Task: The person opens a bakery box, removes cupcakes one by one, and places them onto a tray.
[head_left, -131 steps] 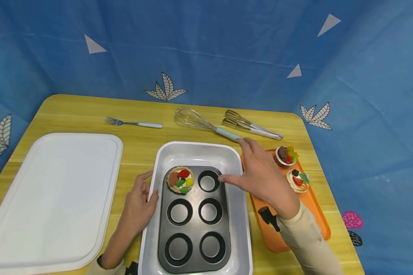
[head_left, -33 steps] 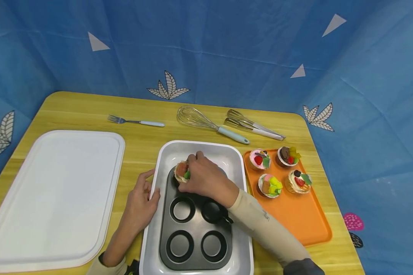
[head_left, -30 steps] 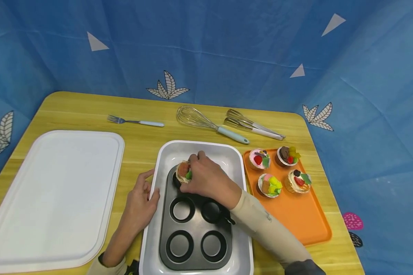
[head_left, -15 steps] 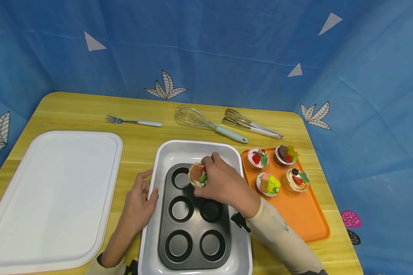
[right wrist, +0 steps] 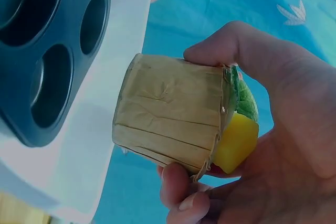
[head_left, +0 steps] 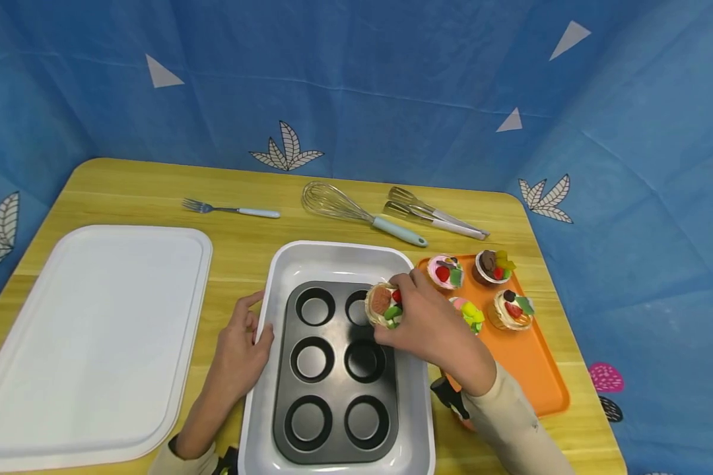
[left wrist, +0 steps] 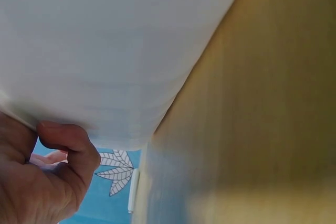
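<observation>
My right hand [head_left: 436, 323] grips a cupcake [head_left: 383, 305] topped with fruit, above the right side of a dark muffin tin [head_left: 335, 389]. In the right wrist view, thumb and fingers pinch the cupcake's tan paper cup [right wrist: 168, 111] near its top. All the cups of the tin that show hold nothing. The tin lies in a deep white tray [head_left: 288, 264]. My left hand [head_left: 240, 349] holds that tray's left rim between thumb and fingers; up close, the left wrist view shows the fingers [left wrist: 71, 145] curled at the tray's edge.
An orange tray [head_left: 529, 369] on the right carries several cupcakes, among them a chocolate one [head_left: 488, 265]. A white board-like tray [head_left: 95, 343] lies at left. Along the back are a fork [head_left: 232, 210], a whisk [head_left: 362, 214] and tongs [head_left: 436, 214].
My right hand took hold of the cupcake in the tin's back left cup, lifted it out and carried it right. The left hand stays on the tray rim.
</observation>
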`<act>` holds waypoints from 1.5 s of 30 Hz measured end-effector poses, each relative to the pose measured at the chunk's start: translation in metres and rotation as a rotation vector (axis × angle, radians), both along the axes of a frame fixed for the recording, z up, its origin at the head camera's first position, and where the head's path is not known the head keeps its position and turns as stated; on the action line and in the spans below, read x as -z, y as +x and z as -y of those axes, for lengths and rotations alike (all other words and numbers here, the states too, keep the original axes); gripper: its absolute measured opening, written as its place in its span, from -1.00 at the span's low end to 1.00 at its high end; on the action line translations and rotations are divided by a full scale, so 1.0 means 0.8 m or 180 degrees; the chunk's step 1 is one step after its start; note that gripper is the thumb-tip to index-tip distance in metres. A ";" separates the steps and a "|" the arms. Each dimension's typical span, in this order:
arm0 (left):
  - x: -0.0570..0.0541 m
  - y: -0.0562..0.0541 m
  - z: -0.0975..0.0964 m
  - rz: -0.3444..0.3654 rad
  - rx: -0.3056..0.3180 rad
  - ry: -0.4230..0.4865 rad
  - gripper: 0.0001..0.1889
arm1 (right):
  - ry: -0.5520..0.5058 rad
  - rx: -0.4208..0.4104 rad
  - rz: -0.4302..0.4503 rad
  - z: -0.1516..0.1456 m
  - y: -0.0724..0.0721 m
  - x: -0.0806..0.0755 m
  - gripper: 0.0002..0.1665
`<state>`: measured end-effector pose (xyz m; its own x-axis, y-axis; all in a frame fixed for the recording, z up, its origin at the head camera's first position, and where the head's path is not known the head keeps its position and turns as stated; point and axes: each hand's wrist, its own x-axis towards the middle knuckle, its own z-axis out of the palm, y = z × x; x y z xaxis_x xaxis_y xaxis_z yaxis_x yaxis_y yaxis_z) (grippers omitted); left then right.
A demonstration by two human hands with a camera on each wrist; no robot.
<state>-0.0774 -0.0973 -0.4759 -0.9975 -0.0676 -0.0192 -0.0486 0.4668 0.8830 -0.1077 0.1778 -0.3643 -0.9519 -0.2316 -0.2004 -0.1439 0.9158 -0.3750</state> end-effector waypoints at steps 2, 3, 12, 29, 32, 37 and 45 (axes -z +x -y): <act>0.000 0.000 0.000 -0.0034 -0.0007 -0.0048 -0.46 | 0.0004 0.0050 -0.0007 -0.007 0.003 0.000 -0.18; 0.001 0.000 0.000 -0.0051 -0.0012 -0.0070 -0.46 | 0.0006 0.0077 -0.0006 -0.010 0.004 -0.001 -0.18; 0.003 0.001 -0.002 -0.0106 -0.0042 -0.0100 -0.47 | -0.0020 0.0412 0.0029 -0.046 0.024 -0.008 -0.19; 0.001 -0.001 -0.001 -0.0162 -0.0044 -0.0116 -0.48 | 0.0158 0.1008 0.0130 -0.112 0.070 0.012 -0.15; 0.001 -0.002 -0.002 -0.0147 -0.0032 -0.0102 -0.48 | 0.0143 0.1078 0.0115 -0.121 0.079 0.019 -0.13; 0.001 -0.003 -0.002 -0.0133 -0.0025 -0.0088 -0.48 | 0.0117 0.1148 0.0165 -0.134 0.090 0.031 -0.12; 0.001 -0.003 -0.002 -0.0121 -0.0011 -0.0092 -0.48 | 0.0180 0.1287 0.0445 -0.145 0.096 0.047 -0.06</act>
